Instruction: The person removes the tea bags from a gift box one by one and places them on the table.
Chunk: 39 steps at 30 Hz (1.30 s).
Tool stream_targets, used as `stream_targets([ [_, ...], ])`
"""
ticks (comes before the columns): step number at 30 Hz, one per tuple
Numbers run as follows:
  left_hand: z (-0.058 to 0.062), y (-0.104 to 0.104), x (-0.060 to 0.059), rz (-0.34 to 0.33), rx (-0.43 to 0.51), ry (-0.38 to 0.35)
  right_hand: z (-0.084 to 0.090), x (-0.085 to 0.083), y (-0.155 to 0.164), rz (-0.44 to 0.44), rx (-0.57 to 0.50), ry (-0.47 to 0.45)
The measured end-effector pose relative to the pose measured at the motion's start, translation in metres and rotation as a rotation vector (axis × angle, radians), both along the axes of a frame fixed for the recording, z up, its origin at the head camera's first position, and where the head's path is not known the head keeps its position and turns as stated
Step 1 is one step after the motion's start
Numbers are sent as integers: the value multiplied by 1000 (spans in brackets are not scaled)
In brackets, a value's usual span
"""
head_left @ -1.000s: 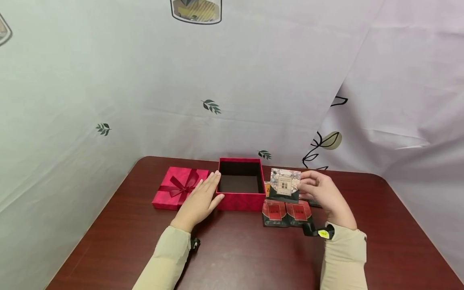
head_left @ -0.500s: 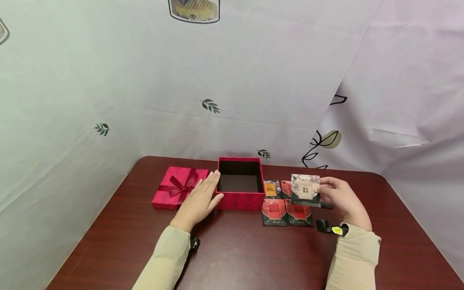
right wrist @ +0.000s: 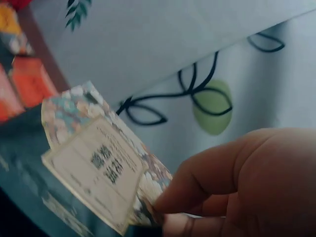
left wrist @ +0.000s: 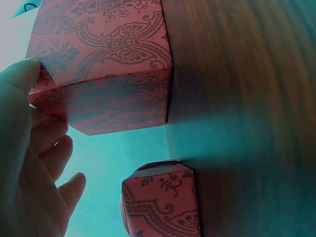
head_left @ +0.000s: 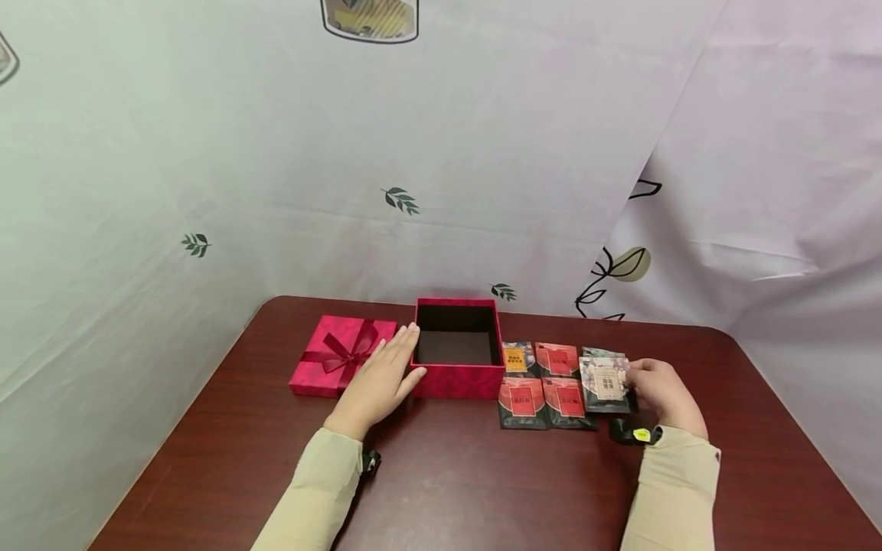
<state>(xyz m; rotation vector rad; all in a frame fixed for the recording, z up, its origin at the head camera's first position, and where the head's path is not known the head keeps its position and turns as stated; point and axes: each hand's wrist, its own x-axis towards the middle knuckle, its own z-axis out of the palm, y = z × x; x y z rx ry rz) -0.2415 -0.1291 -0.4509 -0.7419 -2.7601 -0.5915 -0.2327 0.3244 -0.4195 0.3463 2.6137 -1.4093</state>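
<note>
My right hand (head_left: 668, 394) pinches the right edge of a square floral sachet (head_left: 598, 380) with a beige label and dark lower part. In the right wrist view, thumb and finger grip the corner of this sachet (right wrist: 98, 163). Fairly straight, the fingers of my left hand (head_left: 375, 386) rest against the left side of an open red gift box (head_left: 458, 383) with a dark interior. The left wrist view has the thumb at the edge of the patterned box (left wrist: 108, 44). Left of it lies the red box lid (head_left: 344, 352) with a ribbon bow, partly behind the left hand.
Right of the box lie two front red sachets (head_left: 521, 403), another red sachet (head_left: 556, 358) behind, and a yellow-labelled sachet (head_left: 517, 360). A further sachet (head_left: 602, 352) peeks out behind the floral one. A printed cloth (head_left: 448, 153) hangs behind the brown table (head_left: 455, 490).
My right hand has carried the floral sachet rightward from beside the box, then down to the right end of the rows, uncovering the back sachets. My left hand stays in place.
</note>
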Motion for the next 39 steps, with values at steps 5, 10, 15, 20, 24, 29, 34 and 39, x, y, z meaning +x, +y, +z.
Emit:
stream_targets([
  [5, 0, 0, 0, 2, 2, -9, -8, 3, 4, -25, 23, -38],
  [10, 0, 0, -1, -1, 7, -3, -13, 2, 7, -4, 60, -52],
  [15, 0, -1, -1, 2, 3, -12, -14, 2, 9, -11, 57, -70],
  [20, 0, 0, -1, 3, 7, -16, -14, 2, 11, -22, 46, -71],
  [24, -1, -1, -1, 4, 6, -16, -15, 3, 12, -24, 69, -73],
  [29, 0, -1, -1, 4, 7, -17, -17, 4, 14, -15, 85, -72],
  [34, 0, -1, -1, 3, 6, -13, -17, 3, 15, -14, 70, -85],
  [39, -1, 0, -1, 2, 6, -9, -15, 2, 15, -19, 43, -84],
])
